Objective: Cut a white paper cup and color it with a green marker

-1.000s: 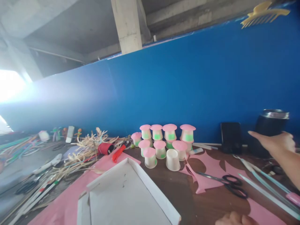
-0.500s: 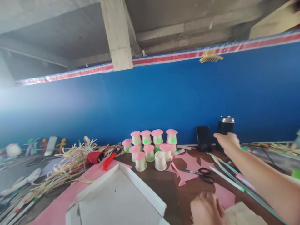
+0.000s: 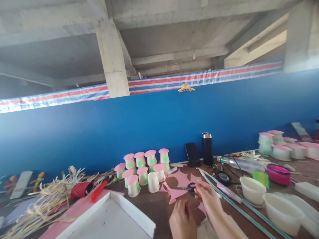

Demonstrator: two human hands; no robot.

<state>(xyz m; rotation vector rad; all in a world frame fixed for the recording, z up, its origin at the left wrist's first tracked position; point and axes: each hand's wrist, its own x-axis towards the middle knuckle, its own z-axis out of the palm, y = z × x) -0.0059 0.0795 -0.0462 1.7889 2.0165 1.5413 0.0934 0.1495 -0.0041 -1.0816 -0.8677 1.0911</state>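
My left hand [image 3: 183,219] is low in the view with its fingers curled in and only its back showing. Beside it, my right hand [image 3: 208,199] has its fingers drawn together, the tips right at the handles of black scissors [image 3: 186,188]. The scissors lie on cut pink paper [image 3: 179,179]. A scrap of pink paper shows between the two hands; what either hand holds is hidden. A cluster of paper cups with pink tops and green patches [image 3: 143,164] stands behind, with one plain white cup [image 3: 153,182] in front of it.
A white tray [image 3: 134,215] lies at the near left, beside a red cup [image 3: 81,190], a red cutter [image 3: 98,192] and straw strips [image 3: 47,200]. A black flask [image 3: 207,149] and a phone [image 3: 191,155] stand against the blue wall. Long straws [image 3: 236,207], white bowls [image 3: 252,190] and more cups [image 3: 274,142] lie right.
My right hand has drawn back from the black flask to the scissors, close to my left hand. The view has lifted and swung right, bringing the bowls and the far cups in.
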